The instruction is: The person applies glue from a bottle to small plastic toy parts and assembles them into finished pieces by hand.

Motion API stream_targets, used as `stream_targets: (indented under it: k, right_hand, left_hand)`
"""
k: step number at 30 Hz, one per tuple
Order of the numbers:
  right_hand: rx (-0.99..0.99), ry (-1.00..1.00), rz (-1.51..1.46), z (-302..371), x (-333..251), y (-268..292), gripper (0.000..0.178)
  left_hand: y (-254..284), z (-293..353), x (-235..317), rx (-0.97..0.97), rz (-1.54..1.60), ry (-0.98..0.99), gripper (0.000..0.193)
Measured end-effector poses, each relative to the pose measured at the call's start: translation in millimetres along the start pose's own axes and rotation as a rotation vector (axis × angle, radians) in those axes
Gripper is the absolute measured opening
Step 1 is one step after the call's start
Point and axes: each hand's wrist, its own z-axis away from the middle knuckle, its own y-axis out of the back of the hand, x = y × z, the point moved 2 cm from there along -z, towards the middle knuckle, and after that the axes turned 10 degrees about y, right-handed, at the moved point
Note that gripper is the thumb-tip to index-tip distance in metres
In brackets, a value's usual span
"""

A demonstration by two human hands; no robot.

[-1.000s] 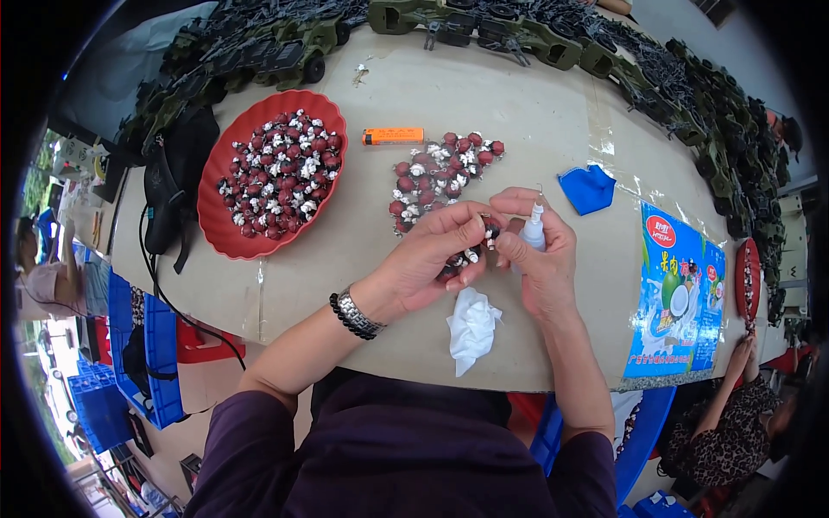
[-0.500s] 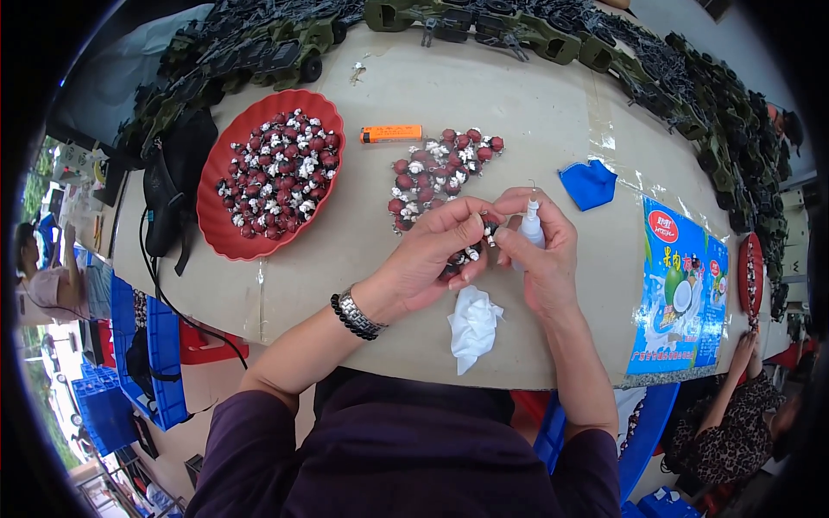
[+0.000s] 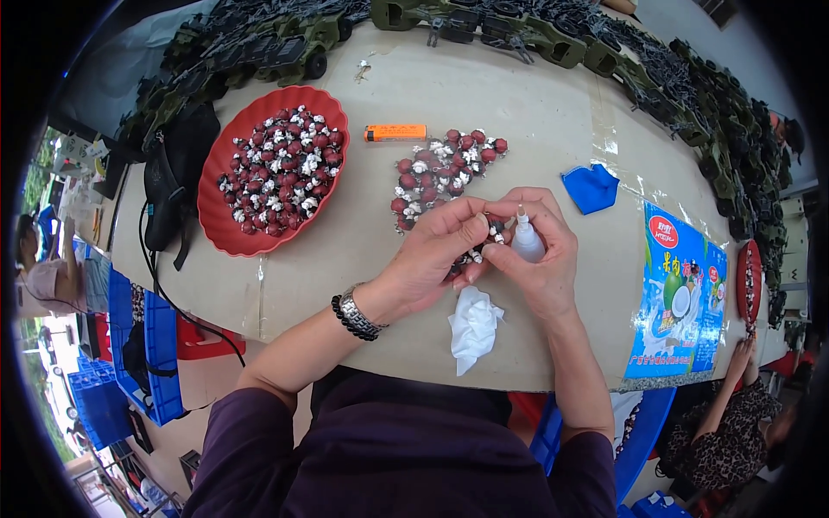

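Observation:
My left hand point(image 3: 429, 252) is closed around small dark red, black and white pieces. One such small piece point(image 3: 496, 230) is pinched at its fingertips, partly hidden by the fingers. My right hand point(image 3: 546, 263) grips a small translucent squeeze bottle point(image 3: 527, 243) with a narrow nozzle pointing up and away from me. Its thumb and fingertips meet the piece at my left hand. Just beyond the hands lies a cluster of similar red and white pieces point(image 3: 429, 180). A crumpled white tissue point(image 3: 475, 326) rests on the table below them.
A red scalloped bowl point(image 3: 210, 226) full of similar pieces stands at left, beside a black bag point(image 3: 170, 186). An orange tube point(image 3: 395, 133), a blue cloth piece point(image 3: 591, 189) and a printed blue sheet point(image 3: 656, 324) lie around. Green toy vehicles point(image 3: 289, 56) line the far edge. Another person point(image 3: 721, 427) sits at right.
The bottle in my right hand has tilted, and its nozzle tip now sits lower and slightly left. My left hand keeps its hold on the pieces.

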Motion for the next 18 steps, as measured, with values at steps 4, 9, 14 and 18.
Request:
stream_targets:
  k: [4,9,14,18]
  right_hand:
    - [0.009,-0.028,0.005,1.2,1.3,1.5,0.033]
    - [0.008,-0.019,0.01,1.3,0.6,4.1,0.033]
    - [-0.001,0.008,0.043,-0.7,-3.8,4.7,0.035]
    - [0.021,0.057,0.072,-0.5,-5.6,4.2,0.035]
  left_hand:
    - [0.6,2.1,2.2,0.019,-0.092,-0.021,0.028]
    - [-3.0,5.5,10.3,0.041,-0.166,-0.037,0.028]
    - [-5.7,8.0,14.7,0.067,-0.298,-0.067,0.029]
    - [-7.2,8.1,13.8,0.142,-0.471,-0.166,0.029]
